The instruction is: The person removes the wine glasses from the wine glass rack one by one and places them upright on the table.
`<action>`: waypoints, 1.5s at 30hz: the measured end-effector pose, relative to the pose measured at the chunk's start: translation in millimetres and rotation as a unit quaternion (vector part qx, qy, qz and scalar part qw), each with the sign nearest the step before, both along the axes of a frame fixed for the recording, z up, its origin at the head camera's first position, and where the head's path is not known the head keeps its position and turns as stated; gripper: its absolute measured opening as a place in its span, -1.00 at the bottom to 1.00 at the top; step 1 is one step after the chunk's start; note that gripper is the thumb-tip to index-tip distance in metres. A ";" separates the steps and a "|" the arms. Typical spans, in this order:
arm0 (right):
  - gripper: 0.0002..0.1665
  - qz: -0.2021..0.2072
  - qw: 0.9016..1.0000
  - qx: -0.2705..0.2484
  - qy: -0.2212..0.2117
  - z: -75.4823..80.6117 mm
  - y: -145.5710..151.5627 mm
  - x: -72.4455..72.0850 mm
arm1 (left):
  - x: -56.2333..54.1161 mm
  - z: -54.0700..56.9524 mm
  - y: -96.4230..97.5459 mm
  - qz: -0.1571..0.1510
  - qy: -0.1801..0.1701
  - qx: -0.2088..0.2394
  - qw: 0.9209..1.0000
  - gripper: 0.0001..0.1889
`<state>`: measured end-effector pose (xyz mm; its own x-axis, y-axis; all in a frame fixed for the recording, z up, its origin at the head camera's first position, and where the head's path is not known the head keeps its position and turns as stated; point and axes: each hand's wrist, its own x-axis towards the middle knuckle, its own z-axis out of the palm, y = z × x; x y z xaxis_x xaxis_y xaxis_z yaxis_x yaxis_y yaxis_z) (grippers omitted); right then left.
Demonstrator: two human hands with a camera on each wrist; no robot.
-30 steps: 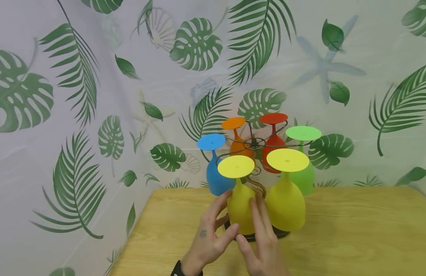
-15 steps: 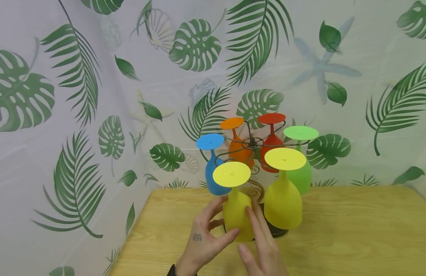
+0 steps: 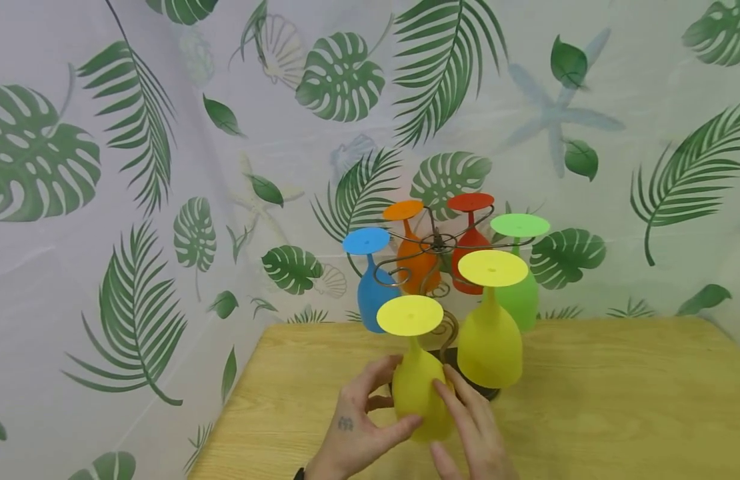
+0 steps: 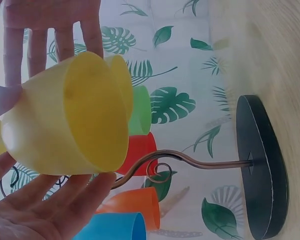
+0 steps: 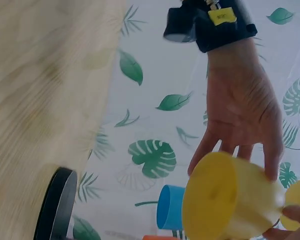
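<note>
The left hand [image 3: 355, 423] holds the yellow goblet [image 3: 421, 400] upside down above the tabletop [image 3: 616, 393], its grip curled round the bowl; the right hand [image 3: 475, 427] keeps a loose, nearly straight grip, fingers touching the bowl's other side. Just behind, five more goblets [image 3: 490, 343] hang from the metal rack [image 4: 225, 164].

Worktop [image 3: 622, 400], wood-grained; carries one metal stand [image 3: 439, 243].
Surface light yellow-brown, grain lines visible; far and left edges in view; directly upon it, the stand's flat black base [image 4: 265, 175], rounded in outline; rising from the base, a copper-brown stem [image 4: 215, 165] with curled scrollwork.
</note>
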<state>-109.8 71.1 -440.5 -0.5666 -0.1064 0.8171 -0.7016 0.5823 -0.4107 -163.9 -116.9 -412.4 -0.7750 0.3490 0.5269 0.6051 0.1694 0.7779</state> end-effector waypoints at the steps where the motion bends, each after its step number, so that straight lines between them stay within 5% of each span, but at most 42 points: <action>1: -0.13 0.008 1.000 0.005 0.020 -1.1 3.3 -2.4 | 0.6 -0.7 -0.3 -0.005 -0.001 0.001 1.000 -0.33; 5: -0.25 0.042 0.995 0.032 0.084 -2.2 17.4 -9.6 | 3.9 -2.6 -3.4 -0.030 -0.009 0.004 1.000 -0.33; 10: -0.08 0.062 0.991 0.079 0.093 1.8 30.9 -10.9 | 9.2 -0.8 -8.3 -0.052 -0.026 0.001 0.998 -0.31; 14: -0.24 0.077 0.986 0.085 0.124 4.5 34.8 -14.5 | 13.1 2.2 -9.2 -0.066 -0.039 0.001 0.997 -0.32; 22: -0.52 0.094 0.967 0.137 0.193 15.9 41.6 -25.2 | 19.5 4.4 -13.0 -0.089 -0.130 -0.003 0.987 -0.41; 31: -0.48 0.108 0.941 0.227 0.226 23.0 44.1 -31.3 | 20.9 4.6 -22.0 -0.114 -0.147 0.015 0.983 -0.43; 45: -0.30 0.164 0.932 0.281 0.157 23.2 47.6 -33.4 | 23.2 4.4 -30.2 -0.145 -0.186 0.029 0.971 -0.47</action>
